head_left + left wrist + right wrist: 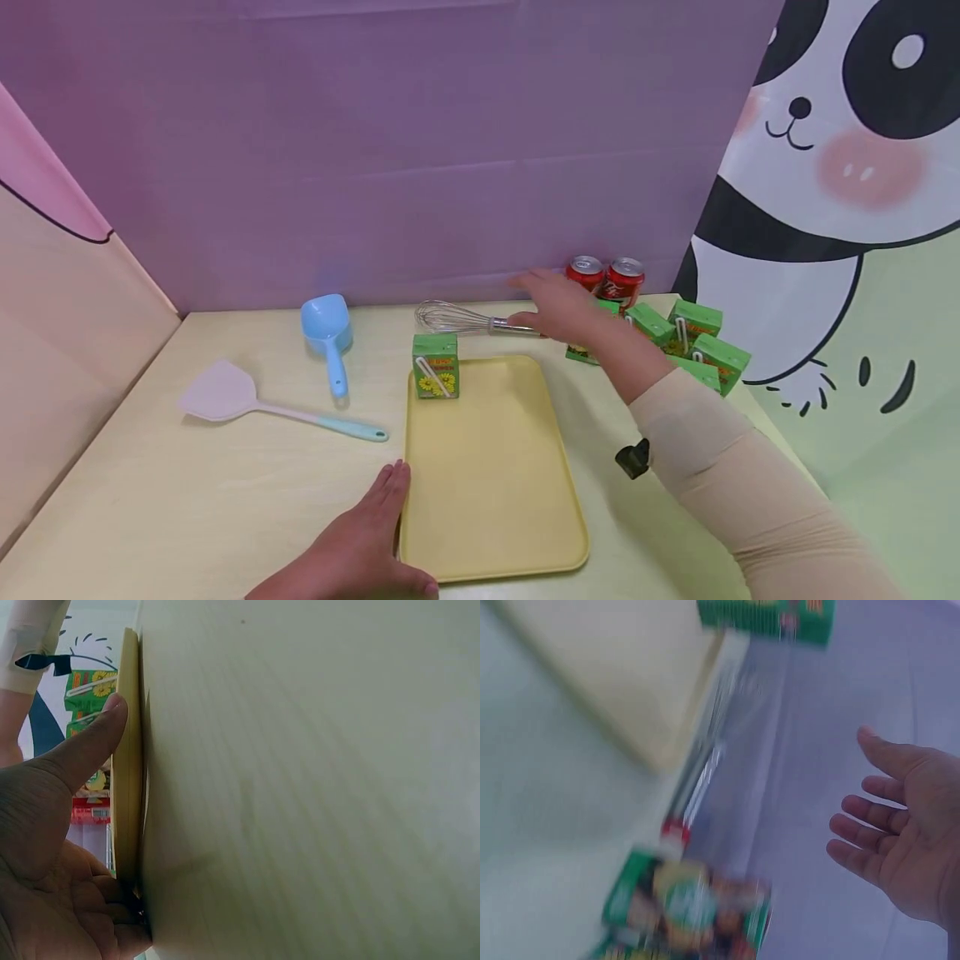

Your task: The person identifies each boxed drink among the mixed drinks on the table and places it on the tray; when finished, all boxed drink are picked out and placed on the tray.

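Note:
My left hand (360,533) rests against the left edge of the yellow tray (495,467), fingers straight along its side and thumb at the near left corner. In the left wrist view its thumb touches the rim of the tray (129,772). My right hand (562,308) holds nothing; its fingers are spread in the right wrist view. It reaches over the handle end of a wire whisk (457,318), beside the green drink cartons (693,317). One green drink carton (435,367) with a white straw stands upright at the tray's far left corner.
Two red cans (622,279) stand at the back right behind several cartons, some overlapped by my right forearm. On the left lie a blue scoop (327,329) and a pale spatula (225,392) with a mint handle. A purple cloth (375,167) closes off the table's back edge.

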Action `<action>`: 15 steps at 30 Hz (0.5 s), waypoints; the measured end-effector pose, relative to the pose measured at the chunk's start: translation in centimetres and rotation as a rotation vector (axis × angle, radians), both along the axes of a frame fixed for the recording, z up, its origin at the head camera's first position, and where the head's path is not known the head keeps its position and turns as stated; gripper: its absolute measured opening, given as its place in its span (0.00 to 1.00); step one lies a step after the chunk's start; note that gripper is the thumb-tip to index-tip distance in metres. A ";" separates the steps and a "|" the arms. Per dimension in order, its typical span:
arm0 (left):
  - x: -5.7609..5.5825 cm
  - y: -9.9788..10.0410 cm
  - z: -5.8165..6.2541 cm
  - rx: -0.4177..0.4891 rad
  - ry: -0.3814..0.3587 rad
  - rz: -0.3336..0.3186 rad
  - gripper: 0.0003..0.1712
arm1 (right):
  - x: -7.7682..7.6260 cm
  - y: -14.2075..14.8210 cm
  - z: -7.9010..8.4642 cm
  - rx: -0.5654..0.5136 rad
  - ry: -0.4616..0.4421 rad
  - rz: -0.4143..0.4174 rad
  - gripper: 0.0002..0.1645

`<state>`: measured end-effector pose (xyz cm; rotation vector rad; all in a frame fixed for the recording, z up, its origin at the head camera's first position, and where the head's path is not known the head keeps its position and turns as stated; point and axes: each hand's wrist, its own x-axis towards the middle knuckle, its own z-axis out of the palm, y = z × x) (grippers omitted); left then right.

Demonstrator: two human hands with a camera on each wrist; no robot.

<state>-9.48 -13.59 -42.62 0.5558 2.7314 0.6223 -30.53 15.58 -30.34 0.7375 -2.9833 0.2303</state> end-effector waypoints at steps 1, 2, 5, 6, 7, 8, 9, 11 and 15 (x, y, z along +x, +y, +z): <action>0.0 0.0 0.0 0.000 0.001 -0.001 0.80 | -0.2 0.9 0.2 0.012 0.000 -0.025 0.40; 0.0 -0.1 0.0 0.002 0.001 -0.001 0.80 | -0.5 1.8 0.3 0.026 -0.005 -0.053 0.40; -0.1 -0.2 -0.1 -0.002 0.005 -0.004 0.80 | -1.1 4.1 0.3 0.063 -0.041 -0.146 0.40; -0.1 -0.2 -0.2 -0.003 0.006 -0.006 0.80 | -1.3 4.7 0.2 0.075 -0.055 -0.171 0.40; -0.2 -0.3 -0.2 -0.003 0.008 -0.008 0.80 | -1.5 5.2 0.0 0.083 -0.068 -0.188 0.40; -0.2 -0.3 -0.2 -0.005 0.007 -0.008 0.81 | -1.7 5.7 -0.2 0.090 -0.086 -0.205 0.40; -0.2 -0.4 -0.3 -0.004 0.008 -0.010 0.81 | -1.8 6.1 -0.4 0.095 -0.099 -0.216 0.40; -0.2 -0.4 -0.3 -0.003 0.011 -0.013 0.81 | -2.0 6.8 -0.9 0.113 -0.125 -0.228 0.39; -0.3 -0.4 -0.3 0.003 0.012 -0.015 0.81 | -2.2 7.7 -1.6 0.120 -0.166 -0.243 0.37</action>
